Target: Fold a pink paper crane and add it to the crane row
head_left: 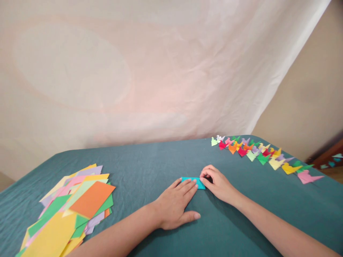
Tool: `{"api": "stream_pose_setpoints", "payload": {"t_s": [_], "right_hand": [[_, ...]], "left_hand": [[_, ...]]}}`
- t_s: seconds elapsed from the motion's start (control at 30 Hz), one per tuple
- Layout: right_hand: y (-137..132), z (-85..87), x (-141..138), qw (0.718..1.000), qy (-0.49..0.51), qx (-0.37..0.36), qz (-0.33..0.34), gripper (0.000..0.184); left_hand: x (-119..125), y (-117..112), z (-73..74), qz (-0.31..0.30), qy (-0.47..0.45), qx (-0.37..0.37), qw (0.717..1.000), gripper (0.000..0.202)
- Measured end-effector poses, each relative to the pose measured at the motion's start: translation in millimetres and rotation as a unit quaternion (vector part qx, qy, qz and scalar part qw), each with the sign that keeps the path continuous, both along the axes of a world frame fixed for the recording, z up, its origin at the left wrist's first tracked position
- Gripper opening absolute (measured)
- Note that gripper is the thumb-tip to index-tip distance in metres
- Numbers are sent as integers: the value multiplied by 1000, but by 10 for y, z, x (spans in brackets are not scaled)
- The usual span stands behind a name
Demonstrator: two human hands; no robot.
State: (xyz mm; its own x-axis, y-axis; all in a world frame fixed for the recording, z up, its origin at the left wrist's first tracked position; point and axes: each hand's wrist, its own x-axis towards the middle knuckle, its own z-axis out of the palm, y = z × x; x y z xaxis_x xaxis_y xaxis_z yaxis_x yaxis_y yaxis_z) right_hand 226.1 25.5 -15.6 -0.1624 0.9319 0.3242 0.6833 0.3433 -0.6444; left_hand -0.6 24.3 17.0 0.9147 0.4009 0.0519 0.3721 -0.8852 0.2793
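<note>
A small folded piece of blue paper (200,184) lies flat on the table between my two hands. My left hand (179,204) rests on its left part, palm down, with the fingers stretched out and the thumb apart. At the paper's right end, my right hand (216,182) pinches the edge between thumb and curled forefinger. The fingers of my left hand hide part of the blue paper.
Loose sheets of coloured paper (92,200) are heaped at the left. Several rows of small folded paper birds (276,163) stand at the right back. A teal cloth (134,167) covers the table, and a pale sheet (160,71) hangs behind it.
</note>
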Motion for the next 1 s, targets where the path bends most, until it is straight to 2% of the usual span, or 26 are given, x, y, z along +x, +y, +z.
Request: {"api": "stream_pose_setpoints", "payload": {"t_s": [1.0], "right_hand": [[-10,-10,3,1000,-23,14,-3,7]], "left_hand": [[-5,44,11,11,17,6,1000,67]]}}
